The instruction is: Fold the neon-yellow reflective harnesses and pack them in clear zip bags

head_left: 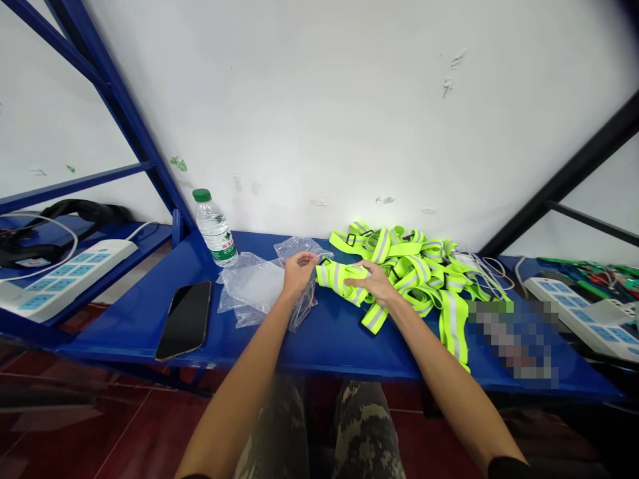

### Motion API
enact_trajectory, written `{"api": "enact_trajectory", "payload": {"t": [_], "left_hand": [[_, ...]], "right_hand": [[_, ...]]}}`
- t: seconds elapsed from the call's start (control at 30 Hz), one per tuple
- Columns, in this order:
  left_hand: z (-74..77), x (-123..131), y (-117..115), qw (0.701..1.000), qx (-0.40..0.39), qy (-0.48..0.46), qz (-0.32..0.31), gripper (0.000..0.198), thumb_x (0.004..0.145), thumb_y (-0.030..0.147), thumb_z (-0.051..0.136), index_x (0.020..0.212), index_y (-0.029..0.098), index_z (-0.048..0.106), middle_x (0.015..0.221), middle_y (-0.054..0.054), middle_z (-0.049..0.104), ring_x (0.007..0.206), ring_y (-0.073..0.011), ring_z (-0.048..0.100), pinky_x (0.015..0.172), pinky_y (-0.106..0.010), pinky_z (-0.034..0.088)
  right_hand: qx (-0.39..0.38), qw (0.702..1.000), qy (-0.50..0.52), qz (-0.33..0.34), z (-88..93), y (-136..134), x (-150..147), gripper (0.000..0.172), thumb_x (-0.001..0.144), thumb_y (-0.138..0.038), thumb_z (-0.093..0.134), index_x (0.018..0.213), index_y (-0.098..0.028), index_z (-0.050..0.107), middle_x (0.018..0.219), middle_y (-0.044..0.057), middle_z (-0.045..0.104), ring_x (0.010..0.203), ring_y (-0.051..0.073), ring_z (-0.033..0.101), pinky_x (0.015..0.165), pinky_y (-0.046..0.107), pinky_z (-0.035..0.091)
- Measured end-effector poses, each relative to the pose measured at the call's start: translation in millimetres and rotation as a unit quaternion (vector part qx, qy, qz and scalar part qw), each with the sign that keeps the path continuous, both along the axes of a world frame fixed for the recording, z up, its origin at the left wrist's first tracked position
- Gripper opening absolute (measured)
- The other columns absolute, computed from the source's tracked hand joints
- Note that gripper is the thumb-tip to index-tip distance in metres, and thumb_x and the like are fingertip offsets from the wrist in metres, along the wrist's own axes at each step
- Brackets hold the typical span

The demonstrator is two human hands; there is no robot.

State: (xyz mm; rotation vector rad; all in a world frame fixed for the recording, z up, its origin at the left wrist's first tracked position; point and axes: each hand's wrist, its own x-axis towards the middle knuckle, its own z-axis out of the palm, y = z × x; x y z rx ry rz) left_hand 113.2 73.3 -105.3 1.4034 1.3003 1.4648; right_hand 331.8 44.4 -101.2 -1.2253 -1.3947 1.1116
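Hands apart, just beside each other, over the blue shelf (pixel 259 347).
On my view, my left hand (pixel 299 274) pinches the top edge of a clear plastic bag (pixel 252 286). My right hand (pixel 373 283) lies spread on a reflective strap (pixel 339 279), at the edge of a neon yellow strap pile (pixel 419 274). Phone (pixel 184 319) lies left of the bag, water bottle (pixel 214 229) behind.

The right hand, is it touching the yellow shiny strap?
Touching. The head view shows the right hand lying on the yellow shiny strap, with its fingers resting across the strap.
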Motion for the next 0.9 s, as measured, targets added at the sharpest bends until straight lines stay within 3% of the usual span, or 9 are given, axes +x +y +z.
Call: {"api": "enact_trajectory", "payload": {"t": [0.13, 0.4, 0.73, 0.9], "left_hand": [[7.1, 3, -6, 0.999, 0.023, 0.028, 0.009, 0.016, 0.078, 0.031, 0.064, 0.081, 0.015, 0.067, 0.085, -0.006, 0.072, 0.08, -0.015, 0.066, 0.079, -0.028, 0.053], [20.3, 16, -31, 0.962, 0.109, 0.251, -0.016, 0.012, 0.083, 0.022, 0.057, 0.085, 0.018, 0.068, 0.084, -0.003, 0.072, 0.078, -0.0151, 0.063, 0.077, -0.027, 0.049], [26.5, 21, -30, 0.957, 0.156, 0.245, -0.019, 0.008, 0.08, 0.018, 0.06, 0.08, 0.019, 0.068, 0.077, -0.001, 0.068, 0.075, -0.0154, 0.059, 0.076, -0.028, 0.046], [24.8, 27, -33, 0.955, 0.167, 0.241, -0.041, 0.008, 0.081, 0.019, 0.06, 0.081, 0.019, 0.068, 0.078, -0.001, 0.068, 0.073, -0.0148, 0.059, 0.072, -0.028, 0.045]], "right_hand": [[0.03, 0.999, -0.028, 0.004, -1.0, -1, -4, 0.049, 0.048, -0.039, 0.087, 0.087, -0.019, 0.065, 0.089, 0.002, 0.068, 0.079, 0.019, 0.063, 0.071, 0.032, 0.052], [0.058, 0.996, -0.032, -0.053, -1.6, 0, -8, 0.046, 0.051, -0.035, 0.085, 0.088, -0.018, 0.063, 0.085, 0.002, 0.067, 0.073, 0.018, 0.059, 0.068, 0.031, 0.049], [0.172, 0.974, -0.148, 0.003, 3.7, -8, -13, 0.039, 0.065, -0.041, 0.076, 0.094, -0.02, 0.061, 0.088, 0.002, 0.066, 0.08, 0.021, 0.06, 0.076, 0.034, 0.049], [0.165, 0.979, -0.112, -0.041, -1.3, -3, -11, 0.041, 0.063, -0.042, 0.077, 0.094, -0.02, 0.059, 0.09, 0.002, 0.066, 0.08, 0.022, 0.061, 0.076, 0.034, 0.048]]}}
